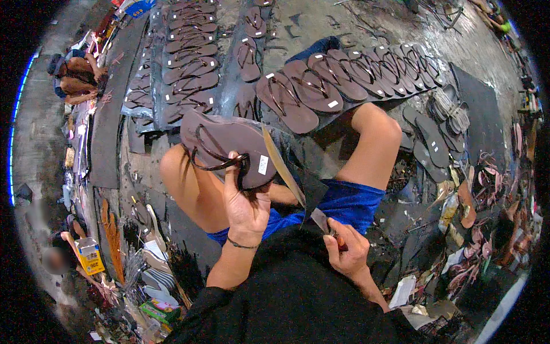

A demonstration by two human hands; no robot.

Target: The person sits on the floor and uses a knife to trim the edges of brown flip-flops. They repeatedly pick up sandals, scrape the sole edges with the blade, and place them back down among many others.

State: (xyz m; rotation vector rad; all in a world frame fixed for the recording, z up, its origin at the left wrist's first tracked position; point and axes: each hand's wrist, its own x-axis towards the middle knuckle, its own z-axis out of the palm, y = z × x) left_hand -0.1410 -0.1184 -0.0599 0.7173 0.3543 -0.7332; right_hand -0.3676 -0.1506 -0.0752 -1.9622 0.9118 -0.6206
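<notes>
My left hand (247, 211) grips a brown flip-flop (226, 137) over my lap, with the thumb up by its glossy dark strap. A white sticker (263, 164) is on the footbed near one end. Along the flip-flop's right edge hangs a curved tan-edged strip (282, 163), its lower end near my lap; whether it is still joined to the sole I cannot tell. To the right and lower, my right hand (349, 249) is closed round the orange handle of a knife. The short, wide knife blade (320, 220) points up and left, just apart from the strip and the flip-flop.
Finished-looking brown flip-flops (312, 86) lie in overlapping rows ahead, with more rows (192, 63) at the far left. Loose dark sandals (427, 137) lie on the right. Scraps (481, 246) litter the right side. A yellow box (90, 256) stands left; another person (77, 74) sits far left.
</notes>
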